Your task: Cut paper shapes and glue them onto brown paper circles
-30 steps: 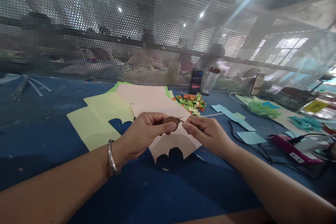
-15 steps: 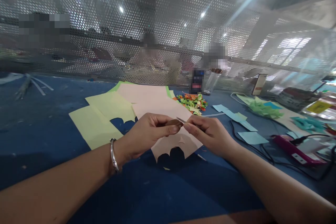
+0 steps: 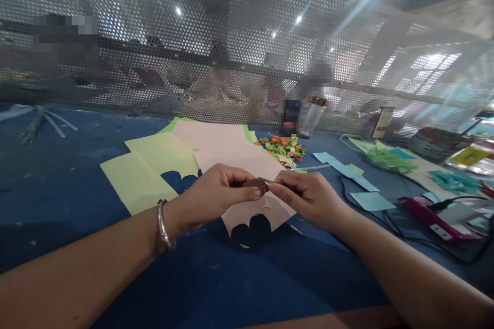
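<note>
My left hand (image 3: pixel 227 190), with a silver bangle at the wrist, pinches a small brown rounded piece (image 3: pixel 257 183) between thumb and fingers. I cannot make out what the piece is. My right hand (image 3: pixel 304 193) is closed on a thin pointed metal tool (image 3: pixel 264 180), its tip at the upper edge of the brown piece. Most of the tool is hidden by the fingers. Beneath both hands lies pale pink paper (image 3: pixel 227 146) with scalloped cut-outs along its near edge. Pale yellow sheets (image 3: pixel 135 180) lie left of it, one with a curved cut-out.
Orange and green paper scraps (image 3: pixel 285 149) are heaped behind my right hand. Blue paper pieces (image 3: pixel 353 177), a black cable (image 3: pixel 386 226) and a magenta power strip (image 3: pixel 436 221) lie to the right. A clear jar (image 3: pixel 313 115) stands before the perforated metal screen (image 3: pixel 154 72).
The tool's tip has tilted lower, closer against the brown piece. Both hands stay in nearly the same place, still holding the same things.
</note>
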Action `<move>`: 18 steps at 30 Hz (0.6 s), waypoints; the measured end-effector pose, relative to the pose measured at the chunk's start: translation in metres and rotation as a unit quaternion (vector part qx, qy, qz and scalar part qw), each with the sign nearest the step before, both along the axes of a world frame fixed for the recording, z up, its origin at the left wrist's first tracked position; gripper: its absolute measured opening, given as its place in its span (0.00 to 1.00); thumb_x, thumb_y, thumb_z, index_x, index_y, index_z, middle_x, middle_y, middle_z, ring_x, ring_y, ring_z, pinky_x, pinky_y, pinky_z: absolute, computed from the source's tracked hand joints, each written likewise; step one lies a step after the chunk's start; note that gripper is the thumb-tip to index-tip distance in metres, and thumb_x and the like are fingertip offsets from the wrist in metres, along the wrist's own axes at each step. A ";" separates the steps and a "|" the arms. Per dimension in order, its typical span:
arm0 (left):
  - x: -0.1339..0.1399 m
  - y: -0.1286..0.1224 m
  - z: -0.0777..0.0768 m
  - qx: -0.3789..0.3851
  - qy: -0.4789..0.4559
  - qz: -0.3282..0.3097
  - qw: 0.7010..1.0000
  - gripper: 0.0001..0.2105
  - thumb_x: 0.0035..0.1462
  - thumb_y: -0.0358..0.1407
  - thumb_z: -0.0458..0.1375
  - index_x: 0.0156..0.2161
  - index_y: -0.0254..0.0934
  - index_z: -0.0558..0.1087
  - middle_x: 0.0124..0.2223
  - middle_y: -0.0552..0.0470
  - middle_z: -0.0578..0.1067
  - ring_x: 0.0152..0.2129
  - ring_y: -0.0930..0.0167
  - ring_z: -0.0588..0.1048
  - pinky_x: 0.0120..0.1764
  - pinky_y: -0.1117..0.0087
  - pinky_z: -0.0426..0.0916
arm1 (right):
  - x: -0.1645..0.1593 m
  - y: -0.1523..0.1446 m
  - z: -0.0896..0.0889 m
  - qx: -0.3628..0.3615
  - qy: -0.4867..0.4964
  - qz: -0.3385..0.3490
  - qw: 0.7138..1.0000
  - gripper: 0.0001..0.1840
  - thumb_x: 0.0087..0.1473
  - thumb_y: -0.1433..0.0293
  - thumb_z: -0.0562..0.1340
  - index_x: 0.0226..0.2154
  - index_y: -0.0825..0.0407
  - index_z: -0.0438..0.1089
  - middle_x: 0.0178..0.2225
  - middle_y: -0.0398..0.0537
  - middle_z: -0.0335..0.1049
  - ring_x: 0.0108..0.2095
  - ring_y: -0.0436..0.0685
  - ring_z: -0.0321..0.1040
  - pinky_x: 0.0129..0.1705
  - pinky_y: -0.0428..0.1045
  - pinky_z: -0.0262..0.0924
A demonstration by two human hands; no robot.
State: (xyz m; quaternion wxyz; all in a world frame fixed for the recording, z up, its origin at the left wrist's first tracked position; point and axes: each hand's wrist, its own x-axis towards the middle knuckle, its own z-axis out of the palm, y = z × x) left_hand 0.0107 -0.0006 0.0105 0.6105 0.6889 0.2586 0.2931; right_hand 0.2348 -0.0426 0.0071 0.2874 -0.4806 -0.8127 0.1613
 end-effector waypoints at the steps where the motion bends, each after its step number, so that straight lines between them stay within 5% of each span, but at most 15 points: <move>1: 0.000 0.000 0.000 0.001 0.003 0.000 1.000 0.07 0.56 0.35 0.65 0.29 0.34 0.78 0.27 0.56 0.70 0.28 0.75 0.66 0.35 0.73 0.60 | 0.000 0.000 0.000 0.002 -0.002 -0.001 1.000 0.23 0.66 0.55 0.54 0.26 0.53 0.65 0.22 0.39 0.58 0.24 0.48 0.54 0.26 0.47 0.48; 6: -0.001 0.002 0.000 0.019 0.039 -0.006 0.999 0.09 0.57 0.38 0.65 0.31 0.33 0.77 0.28 0.55 0.71 0.28 0.74 0.67 0.36 0.72 0.61 | 0.000 0.001 0.000 0.026 0.003 -0.021 0.999 0.22 0.66 0.57 0.55 0.24 0.52 0.61 0.21 0.38 0.54 0.23 0.48 0.52 0.26 0.46 0.47; 11: -0.001 -0.007 -0.003 0.044 0.122 -0.078 0.988 0.09 0.56 0.37 0.64 0.40 0.34 0.77 0.33 0.51 0.76 0.27 0.73 0.69 0.33 0.72 0.62 | 0.003 0.005 -0.002 0.050 0.028 -0.042 0.997 0.23 0.66 0.56 0.55 0.24 0.51 0.58 0.22 0.37 0.50 0.24 0.48 0.50 0.27 0.47 0.47; 18: -0.001 -0.013 -0.003 0.178 0.225 -0.080 0.955 0.15 0.61 0.43 0.57 0.29 0.34 0.77 0.24 0.56 0.68 0.21 0.76 0.61 0.24 0.73 0.52 | 0.006 0.009 -0.004 0.061 0.016 -0.062 0.996 0.22 0.66 0.54 0.55 0.25 0.51 0.61 0.22 0.37 0.52 0.23 0.48 0.51 0.27 0.47 0.46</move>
